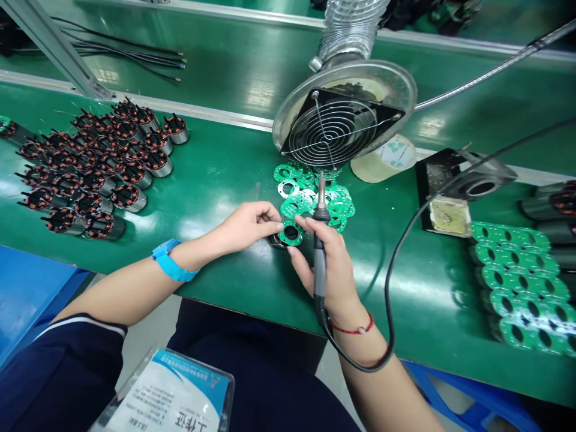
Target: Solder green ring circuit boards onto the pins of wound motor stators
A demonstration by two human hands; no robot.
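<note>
A round green circuit board point(291, 233) with a dark central hole rests on a motor stator mostly hidden beneath it. My left hand point(249, 227) pinches the board's left edge between thumb and fingers. In my right hand point(332, 264) lies a soldering iron point(320, 258), its metal tip pointing away from me; the same hand's index finger and thumb reach to the right side of the board. Just beyond my hands is a loose pile of similar green circuit boards point(339, 204), some overlapping.
Several copper-wound stators point(130, 197) stand at the left. A fume extractor fan point(335, 129) hangs over the boards, beside a tape roll point(384, 159). Right of it are a soldering iron stand point(477, 180) and rows of board-topped stators point(524, 282). The iron's cable point(390, 300) loops over my right forearm.
</note>
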